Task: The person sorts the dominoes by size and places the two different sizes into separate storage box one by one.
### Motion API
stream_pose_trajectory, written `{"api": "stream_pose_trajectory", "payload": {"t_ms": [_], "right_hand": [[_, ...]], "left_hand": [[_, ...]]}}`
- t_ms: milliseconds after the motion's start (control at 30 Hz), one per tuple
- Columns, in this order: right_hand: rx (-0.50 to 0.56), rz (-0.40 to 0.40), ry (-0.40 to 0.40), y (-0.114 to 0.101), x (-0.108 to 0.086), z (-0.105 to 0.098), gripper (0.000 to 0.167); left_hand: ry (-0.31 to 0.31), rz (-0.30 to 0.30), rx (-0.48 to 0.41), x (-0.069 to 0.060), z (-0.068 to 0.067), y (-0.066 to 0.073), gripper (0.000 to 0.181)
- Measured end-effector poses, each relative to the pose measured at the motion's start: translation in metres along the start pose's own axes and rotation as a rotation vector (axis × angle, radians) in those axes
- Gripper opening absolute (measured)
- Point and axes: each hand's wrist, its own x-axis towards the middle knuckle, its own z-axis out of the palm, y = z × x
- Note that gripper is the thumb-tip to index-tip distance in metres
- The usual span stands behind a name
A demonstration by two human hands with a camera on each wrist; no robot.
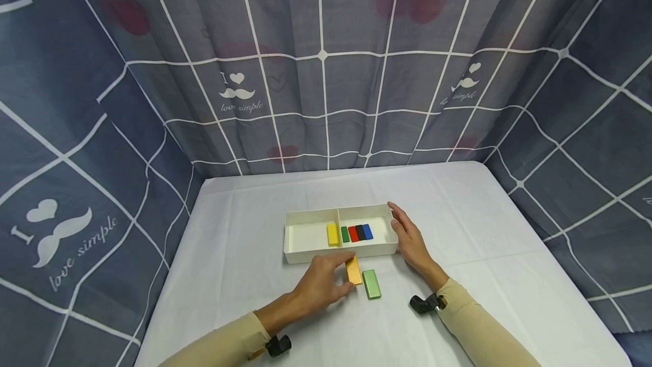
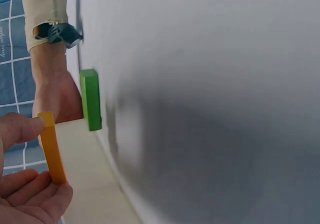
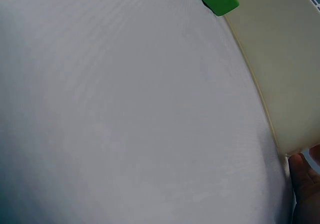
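Note:
My left hand (image 1: 321, 283) pinches an orange rectangular block (image 1: 354, 271) between thumb and fingertips, just in front of a white two-compartment box (image 1: 312, 256). In the left wrist view the orange block (image 2: 52, 146) spans from the thumb to the fingers, raised off the cloth. A light green block (image 1: 372, 284) lies on the table to its right. My right hand (image 1: 414, 245) rests against the outside of the box's right end, its fingers extended along that wall. At the edge of the right wrist view, part of this hand (image 3: 302, 181) shows beside the box corner.
In the box's left compartment a yellow block (image 1: 333, 235) stands by the divider. The right one holds a dark green block (image 1: 345, 234), a red one (image 1: 353, 234), a black one (image 1: 360, 233) and a blue one (image 1: 368, 231). Grey checked curtains (image 1: 351, 84) surround the white-covered table (image 1: 244, 231).

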Motion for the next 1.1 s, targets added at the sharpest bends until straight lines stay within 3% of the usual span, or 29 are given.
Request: {"api": "stream_pose_trajectory", "payload": {"t_ms": [467,700,900,1100], "right_hand": [[-0.006,0.017,0.005,-0.004,0.000,0.000,0.050],[0.002,0.023,-0.004,-0.003,-0.001,0.000,0.050],[-0.001,0.025,0.002,-0.002,-0.001,0.000,0.051],[0.008,0.018,0.000,-0.001,-0.001,0.000,0.051]], "left_hand": [[0.072,0.064,0.028,0.005,-0.022,0.001,0.064],[0.124,0.092,0.030,0.009,-0.040,-0.003,0.063],[0.159,0.065,0.062,0.014,-0.056,-0.013,0.066],[0.143,0.017,0.066,0.017,-0.069,-0.022,0.068]]}}
